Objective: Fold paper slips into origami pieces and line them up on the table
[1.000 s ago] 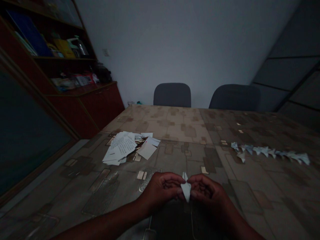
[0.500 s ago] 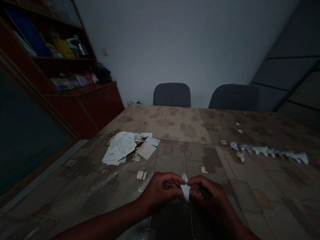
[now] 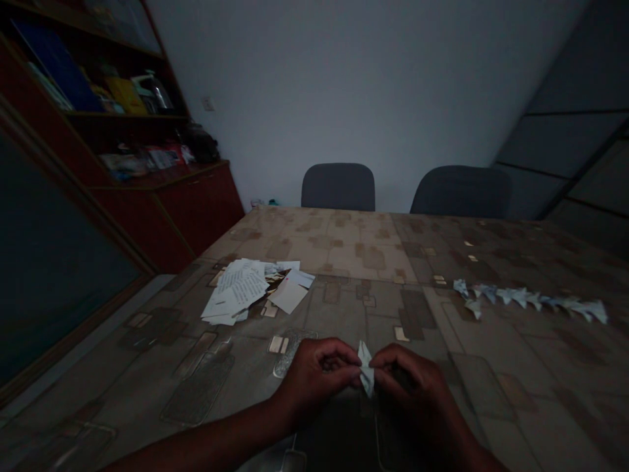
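A small folded piece of white paper (image 3: 366, 375) is held between my two hands above the near edge of the table. My left hand (image 3: 319, 368) pinches its left side between thumb and fingertips. On the other side, my right hand (image 3: 410, 375) grips it with thumb and forefinger. Pointed ends of the paper stick up and down between the fingertips. Off to the right lies a row of several folded paper pieces (image 3: 523, 298). Loose paper sheets (image 3: 240, 288), some printed, are piled to the left.
A patterned cloth covers the table (image 3: 344, 242). Two grey chairs (image 3: 338, 187) stand at its far side by the wall. On the left is a red-brown cabinet (image 3: 196, 210) with items on its shelves.
The folded paper has turned slightly in my fingers, and its upper point shows wider now. My fingers have shifted a little; both hands stay in the same place.
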Motion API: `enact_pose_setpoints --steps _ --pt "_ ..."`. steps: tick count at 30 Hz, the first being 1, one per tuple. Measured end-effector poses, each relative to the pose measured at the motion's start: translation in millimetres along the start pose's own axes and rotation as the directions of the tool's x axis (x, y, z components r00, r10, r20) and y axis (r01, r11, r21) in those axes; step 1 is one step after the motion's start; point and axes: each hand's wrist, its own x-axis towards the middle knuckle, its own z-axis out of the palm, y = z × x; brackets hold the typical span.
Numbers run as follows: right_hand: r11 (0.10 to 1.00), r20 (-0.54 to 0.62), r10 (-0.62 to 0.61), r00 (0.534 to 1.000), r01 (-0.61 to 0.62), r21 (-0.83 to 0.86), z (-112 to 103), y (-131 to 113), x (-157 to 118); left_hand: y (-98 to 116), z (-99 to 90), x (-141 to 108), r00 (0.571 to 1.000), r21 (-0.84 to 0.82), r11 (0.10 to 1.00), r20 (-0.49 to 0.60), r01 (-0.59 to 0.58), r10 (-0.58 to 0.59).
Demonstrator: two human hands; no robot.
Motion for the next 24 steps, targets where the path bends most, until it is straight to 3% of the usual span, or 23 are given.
enact_pose_setpoints --steps 6,14,20,24 --pt "0.979 -0.004 0.149 0.989 -0.147 0.142 3 -2 1 2 4.2 -2 0.999 0.016 0.999 -0.020 0.032 -0.031" --pt "0.932 -0.010 0.260 0.966 -0.248 0.263 8 -4 3 -2 10.3 -1 0.993 -0.023 0.994 -0.032 0.109 -0.110" --pt "0.934 -0.022 0.246 0.969 -0.230 0.273 10 -1 0 -2 10.8 -3 0.993 -0.125 0.986 -0.019 0.109 -0.112" --pt "0.941 -0.043 0.236 0.971 -0.218 0.261 8 -3 1 -6 10.7 -1 0.992 -0.066 0.993 -0.067 0.102 -0.107"
